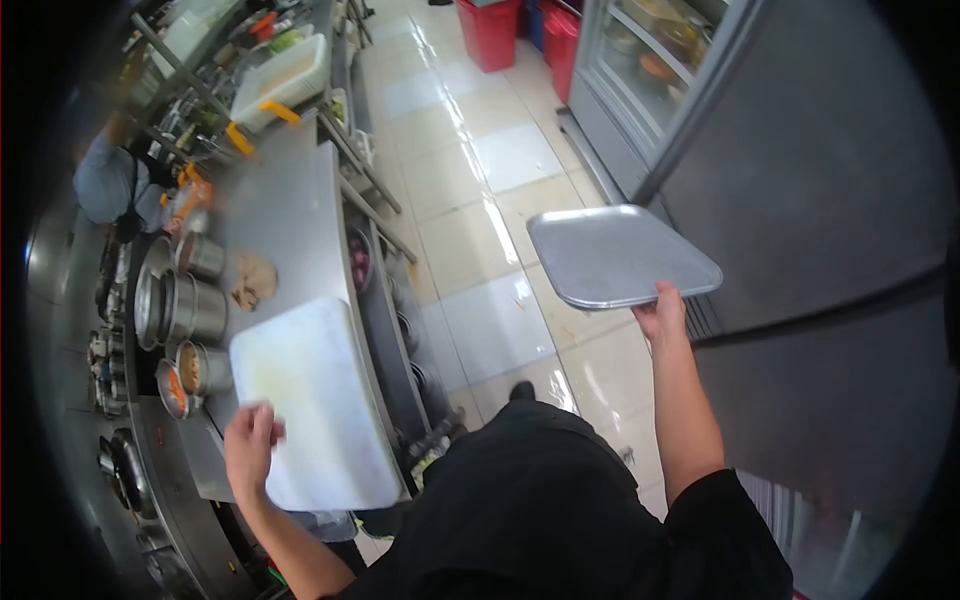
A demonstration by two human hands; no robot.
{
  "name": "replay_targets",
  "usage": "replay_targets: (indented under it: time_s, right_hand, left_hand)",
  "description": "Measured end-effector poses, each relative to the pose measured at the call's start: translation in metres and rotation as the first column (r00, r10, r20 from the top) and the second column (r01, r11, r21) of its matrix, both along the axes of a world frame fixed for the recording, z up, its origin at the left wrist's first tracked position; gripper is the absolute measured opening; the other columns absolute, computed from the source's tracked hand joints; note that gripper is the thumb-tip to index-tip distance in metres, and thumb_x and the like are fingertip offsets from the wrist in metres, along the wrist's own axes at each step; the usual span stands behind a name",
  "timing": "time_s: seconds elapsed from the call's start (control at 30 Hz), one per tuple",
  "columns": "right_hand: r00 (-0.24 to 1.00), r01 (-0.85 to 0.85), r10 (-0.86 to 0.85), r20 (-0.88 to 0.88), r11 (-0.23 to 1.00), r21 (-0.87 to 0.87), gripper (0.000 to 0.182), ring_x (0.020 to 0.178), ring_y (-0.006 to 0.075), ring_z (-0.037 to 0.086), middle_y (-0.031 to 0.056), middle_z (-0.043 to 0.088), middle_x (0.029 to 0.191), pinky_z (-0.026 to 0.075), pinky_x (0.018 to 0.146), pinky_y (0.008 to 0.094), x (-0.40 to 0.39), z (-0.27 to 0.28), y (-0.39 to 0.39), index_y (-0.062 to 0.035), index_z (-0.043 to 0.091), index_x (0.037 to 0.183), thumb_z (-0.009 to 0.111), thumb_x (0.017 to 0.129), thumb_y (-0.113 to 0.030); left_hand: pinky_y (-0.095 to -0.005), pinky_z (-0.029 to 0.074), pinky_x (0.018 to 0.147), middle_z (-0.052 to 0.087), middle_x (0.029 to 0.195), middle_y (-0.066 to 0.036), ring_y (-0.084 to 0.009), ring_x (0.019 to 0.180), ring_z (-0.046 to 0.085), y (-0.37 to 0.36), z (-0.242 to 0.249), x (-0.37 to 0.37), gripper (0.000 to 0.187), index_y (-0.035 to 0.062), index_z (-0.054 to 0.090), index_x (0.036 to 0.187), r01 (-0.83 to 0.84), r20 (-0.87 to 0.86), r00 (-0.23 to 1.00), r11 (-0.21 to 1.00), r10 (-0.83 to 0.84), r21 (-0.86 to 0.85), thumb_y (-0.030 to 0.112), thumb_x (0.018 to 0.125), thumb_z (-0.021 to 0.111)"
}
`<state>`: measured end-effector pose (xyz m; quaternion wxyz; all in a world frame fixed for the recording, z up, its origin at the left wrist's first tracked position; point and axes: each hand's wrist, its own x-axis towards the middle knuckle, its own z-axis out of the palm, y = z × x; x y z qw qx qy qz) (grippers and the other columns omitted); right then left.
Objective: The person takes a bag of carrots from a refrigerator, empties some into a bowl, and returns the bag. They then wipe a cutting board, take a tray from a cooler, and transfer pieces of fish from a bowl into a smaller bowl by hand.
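A flat metal tray is held out over the tiled floor at the right, its near edge gripped by my right hand. My left hand is above the left edge of a large white cutting board, its fingers curled and somewhat blurred; whether anything is between them cannot be made out. The board lies on the steel counter. Beyond it on the counter is a crumpled brown item, with metal pots to its left.
A glass-door fridge and grey steel cabinets stand along the right. Red bins are at the far end of the aisle. Another person is across the counter at the upper left. Bowls sit on a shelf under the counter.
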<state>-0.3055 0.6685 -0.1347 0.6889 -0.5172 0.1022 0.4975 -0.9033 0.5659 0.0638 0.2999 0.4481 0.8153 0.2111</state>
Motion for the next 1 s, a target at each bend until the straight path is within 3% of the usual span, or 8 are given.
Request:
replay_targets:
  time_s: [0.13, 0.27, 0.37, 0.53, 0.7, 0.8, 0.93, 1.0]
  right_hand:
    - [0.997, -0.07, 0.068, -0.037, 0.995, -0.068, 0.047, 0.118, 0.0381, 0.049, 0.0176, 0.045, 0.135, 0.044, 0.098, 0.0571, -0.007, -0.003, 0.055, -0.0061, 0.037, 0.138, 0.044, 0.093, -0.015]
    - [0.991, -0.114, 0.111, -0.081, 0.993, -0.04, 0.048, 0.115, 0.037, 0.051, 0.0162, 0.045, 0.134, 0.046, 0.097, 0.0551, -0.005, -0.016, 0.117, -0.0099, 0.037, 0.139, 0.045, 0.092, -0.015]
    - [0.978, -0.198, 0.194, -0.079, 0.979, -0.044, 0.05, 0.112, 0.0366, 0.054, 0.0159, 0.046, 0.132, 0.048, 0.095, 0.0545, -0.004, -0.027, 0.181, -0.0104, 0.035, 0.14, 0.045, 0.091, -0.013]
    - [0.915, -0.4, 0.402, 0.016, 0.914, -0.071, 0.049, 0.11, 0.0368, 0.055, 0.0191, 0.049, 0.126, 0.047, 0.096, 0.0545, -0.031, -0.008, 0.337, -0.0068, 0.033, 0.137, 0.044, 0.089, -0.011]
    - [0.78, -0.625, 0.626, 0.0, 0.778, -0.06, 0.053, 0.106, 0.035, 0.058, 0.0192, 0.05, 0.124, 0.048, 0.094, 0.055, -0.086, -0.018, 0.497, -0.0083, 0.031, 0.138, 0.044, 0.087, -0.006]
    - [0.746, -0.666, 0.666, -0.002, 0.745, -0.031, 0.051, 0.105, 0.0343, 0.059, 0.0179, 0.051, 0.122, 0.049, 0.094, 0.0547, -0.125, -0.006, 0.584, -0.0052, 0.032, 0.136, 0.045, 0.087, -0.005]
    - [0.709, -0.705, 0.704, -0.042, 0.709, -0.01, 0.043, 0.106, 0.0321, 0.058, 0.0164, 0.051, 0.121, 0.048, 0.096, 0.0515, -0.157, -0.008, 0.698, -0.0035, 0.039, 0.132, 0.048, 0.09, -0.01]
    - [0.662, -0.749, 0.748, -0.053, 0.662, -0.008, 0.047, 0.113, 0.0343, 0.055, 0.0174, 0.048, 0.129, 0.046, 0.098, 0.0522, -0.157, -0.003, 0.753, -0.0034, 0.036, 0.136, 0.051, 0.093, -0.015]
  left_hand:
    - [-0.027, 0.05, 0.076, 0.068, 0.089, -0.008, -0.0136, 0.081, 0.063, 0.151, 0.024, 0.103, 0.034, -0.0034, 0.06, 0.118, 0.263, 0.112, 0.937, 0.879, -0.331, 0.398, 0.019, 0.093, 0.062]
    - [-0.0294, 0.051, 0.08, 0.07, 0.096, -0.011, -0.0159, 0.087, 0.068, 0.286, -0.009, 0.21, 0.042, -0.0039, 0.059, 0.121, 0.598, 0.273, 0.746, 0.792, -0.607, 0.125, 0.027, 0.092, 0.062]
    - [-0.0307, 0.052, 0.079, 0.069, 0.105, -0.013, -0.0168, 0.088, 0.068, 0.375, -0.101, 0.246, 0.06, -0.0033, 0.053, 0.13, 0.732, 0.486, 0.616, 0.678, -0.62, -0.064, 0.042, 0.092, 0.062]
    - [-0.0354, 0.053, 0.08, 0.062, 0.119, -0.013, -0.0226, 0.102, 0.063, 0.467, -0.201, 0.259, 0.071, 0.0021, 0.044, 0.138, 0.572, 0.699, 0.682, 0.753, -0.214, -0.327, 0.054, 0.092, 0.059]
    - [-0.0417, 0.054, 0.082, 0.055, 0.126, -0.016, -0.0284, 0.104, 0.062, 0.558, -0.213, 0.245, 0.063, 0.0034, 0.041, 0.137, 0.297, 0.858, 0.451, 0.864, 0.248, -0.406, 0.049, 0.096, 0.054]
    - [-0.0446, 0.055, 0.082, 0.054, 0.126, -0.018, -0.0304, 0.107, 0.061, 0.632, -0.228, 0.235, 0.056, 0.0035, 0.04, 0.135, 0.111, 0.888, 0.345, 0.926, 0.305, -0.362, 0.044, 0.099, 0.052]
    - [-0.0467, 0.056, 0.079, 0.055, 0.124, -0.017, -0.0295, 0.104, 0.062, 0.75, -0.225, 0.228, 0.039, 0.0036, 0.036, 0.131, -0.296, 0.912, 0.242, 0.92, 0.332, -0.256, 0.006, 0.093, 0.047]
    - [-0.0459, 0.056, 0.081, 0.055, 0.122, -0.016, -0.0287, 0.102, 0.062, 0.804, -0.217, 0.216, 0.045, 0.0056, 0.038, 0.13, -0.267, 0.917, 0.258, 0.935, 0.304, -0.235, -0.002, 0.086, 0.041]
